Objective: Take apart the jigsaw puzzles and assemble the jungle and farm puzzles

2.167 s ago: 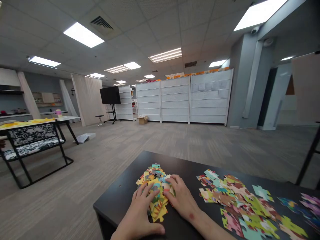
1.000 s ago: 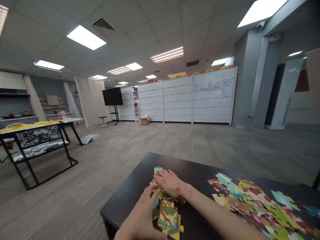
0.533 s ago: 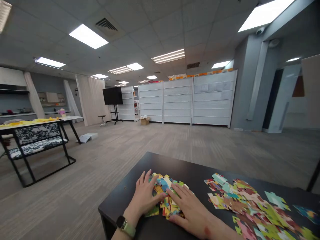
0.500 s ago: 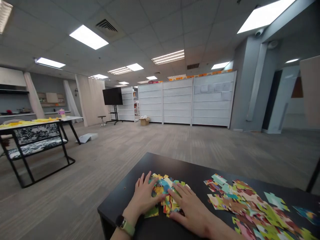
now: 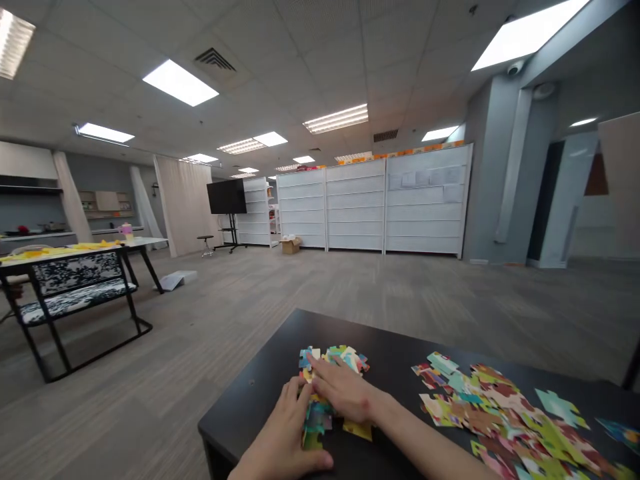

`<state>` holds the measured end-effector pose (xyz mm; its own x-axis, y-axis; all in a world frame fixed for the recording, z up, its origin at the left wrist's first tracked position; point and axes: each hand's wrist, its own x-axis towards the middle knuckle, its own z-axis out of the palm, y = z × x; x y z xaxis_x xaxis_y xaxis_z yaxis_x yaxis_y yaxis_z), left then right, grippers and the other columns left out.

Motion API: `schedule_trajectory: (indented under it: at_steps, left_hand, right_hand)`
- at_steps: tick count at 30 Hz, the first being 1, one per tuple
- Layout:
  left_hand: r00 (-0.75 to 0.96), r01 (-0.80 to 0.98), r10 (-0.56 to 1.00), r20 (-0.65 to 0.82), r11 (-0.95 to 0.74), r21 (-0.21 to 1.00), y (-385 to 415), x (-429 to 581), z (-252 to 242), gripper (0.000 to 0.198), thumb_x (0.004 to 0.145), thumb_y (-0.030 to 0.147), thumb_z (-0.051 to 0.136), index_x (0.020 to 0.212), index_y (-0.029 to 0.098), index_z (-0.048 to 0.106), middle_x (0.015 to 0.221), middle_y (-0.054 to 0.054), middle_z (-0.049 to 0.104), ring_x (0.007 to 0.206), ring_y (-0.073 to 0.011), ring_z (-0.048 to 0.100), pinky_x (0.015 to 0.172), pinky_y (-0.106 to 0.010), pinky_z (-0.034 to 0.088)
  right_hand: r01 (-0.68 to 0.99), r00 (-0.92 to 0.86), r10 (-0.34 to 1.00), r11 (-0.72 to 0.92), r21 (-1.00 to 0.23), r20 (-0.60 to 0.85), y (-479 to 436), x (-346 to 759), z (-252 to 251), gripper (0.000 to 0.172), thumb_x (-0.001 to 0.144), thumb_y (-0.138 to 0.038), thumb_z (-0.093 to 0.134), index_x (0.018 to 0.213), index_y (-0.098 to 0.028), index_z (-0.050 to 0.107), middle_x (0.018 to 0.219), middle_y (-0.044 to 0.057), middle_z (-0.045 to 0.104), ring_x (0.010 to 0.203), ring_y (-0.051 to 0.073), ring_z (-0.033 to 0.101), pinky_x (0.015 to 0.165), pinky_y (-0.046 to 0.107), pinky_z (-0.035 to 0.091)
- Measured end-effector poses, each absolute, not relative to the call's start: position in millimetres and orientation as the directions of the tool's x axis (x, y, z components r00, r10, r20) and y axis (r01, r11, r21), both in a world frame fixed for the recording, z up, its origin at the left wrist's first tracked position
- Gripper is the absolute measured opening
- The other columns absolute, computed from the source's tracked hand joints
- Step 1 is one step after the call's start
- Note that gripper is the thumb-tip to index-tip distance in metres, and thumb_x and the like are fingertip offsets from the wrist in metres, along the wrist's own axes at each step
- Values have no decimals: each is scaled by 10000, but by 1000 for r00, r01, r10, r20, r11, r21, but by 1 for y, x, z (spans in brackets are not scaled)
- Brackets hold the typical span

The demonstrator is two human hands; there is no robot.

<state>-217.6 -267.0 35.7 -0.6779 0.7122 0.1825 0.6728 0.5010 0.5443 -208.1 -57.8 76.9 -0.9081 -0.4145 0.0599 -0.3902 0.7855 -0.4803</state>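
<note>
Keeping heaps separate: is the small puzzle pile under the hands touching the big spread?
Apart. The head view shows bare black table between the small pile and the big spread.

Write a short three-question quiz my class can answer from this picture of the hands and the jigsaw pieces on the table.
1. True or false: the left hand and the right hand both touch the small heap of jigsaw pieces.
2. Where does the larger spread of jigsaw pieces lie? A: on the table, to the right of the right hand. B: on the table, to the left of the left hand. C: piled on top of both hands.
3. Fill in: the table top is ____ in colour.
Key: 1 true; 2 A; 3 black.
</note>
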Motion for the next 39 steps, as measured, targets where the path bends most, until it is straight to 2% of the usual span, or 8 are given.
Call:
schedule_trajectory:
  at_steps: [7, 12, 15, 20, 25, 29, 34, 39]
  left_hand:
    - [-696, 700, 661, 280, 540, 467, -257, -239, 39, 1108, 567, 673, 868, 1490, 249, 423, 1478, -167, 433, 1410, -376, 351, 1180, -527, 280]
    - [-752, 635, 638, 166, 633, 442, -245, -252, 45, 995, 686, 742, 737, 1506, 271, 428, 1598, -155, 336, 1486, -430, 211, 1185, -653, 139]
    - [-731, 644, 671, 123, 619, 449, -246, -245, 43, 1029, 696, 739, 725, 1535, 256, 376, 1589, -141, 360, 1492, -397, 220, 1210, -604, 130]
    - [-710, 628, 702, 55, 596, 500, -251, -224, 32, 1279, 619, 548, 849, 1605, 226, 101, 1653, -162, 144, 1520, -386, 95, 1215, -529, 199]
    - [-683, 675, 718, 134, 551, 491, -252, -219, 25, 1165, 675, 409, 842, 1598, 256, 147, 1597, -146, 237, 1493, -346, 191, 1215, -498, 198]
    - [-743, 657, 627, 234, 620, 428, -254, -230, 30, 1148, 634, 597, 858, 1571, 334, 249, 1553, -126, 328, 1442, -387, 259, 1180, -558, 213]
    - [-790, 605, 576, 210, 675, 423, -253, -255, 43, 869, 600, 665, 849, 1364, 355, 574, 1581, -100, 340, 1459, -432, 218, 1162, -580, 222]
    - [-754, 629, 634, 173, 620, 469, -253, -257, 43, 651, 774, 538, 760, 1359, 339, 553, 1528, -85, 445, 1426, -369, 359, 1178, -600, 210]
  right_hand:
    - [-484, -859, -498, 718, -500, 116, -23, -151, 72, 957, 779, -394, 720, 1585, -210, 240, 1649, 126, 233, 1512, 317, 226, 1233, 487, 197]
    - [-261, -965, -254, 883, -390, 70, 1, -158, 60, 731, 923, -519, 524, 1562, -228, 319, 1661, 126, 179, 1535, 312, 111, 1237, 523, 111]
    - [-92, -994, -110, 928, -360, -29, 3, -182, 61, 757, 952, -616, 410, 1572, -198, 289, 1662, 148, 154, 1535, 327, 86, 1235, 526, 90]
    - [-159, -977, -201, 905, -394, -69, -19, -218, 66, 869, 915, -734, 388, 1585, -203, 231, 1671, 140, 83, 1533, 357, 12, 1227, 561, 36]
    - [-292, -933, -356, 827, -481, -47, -47, -220, 73, 707, 1012, -599, 276, 1583, -183, 244, 1663, 116, 161, 1536, 313, 93, 1244, 519, 94]
    - [-389, -890, -455, 727, -566, 28, -45, -189, 82, 621, 1014, -438, 362, 1581, -206, 261, 1634, 97, 289, 1504, 254, 265, 1246, 465, 166]
    - [-401, -878, -478, 775, -489, -37, -22, -145, 80, 909, 824, -527, 675, 1575, -222, 262, 1663, 132, 119, 1530, 345, 85, 1240, 532, 78]
    - [-343, -916, -400, 817, -464, -26, 0, -146, 68, 696, 933, -415, 532, 1570, -319, 267, 1676, 61, 125, 1538, 298, 59, 1237, 542, 49]
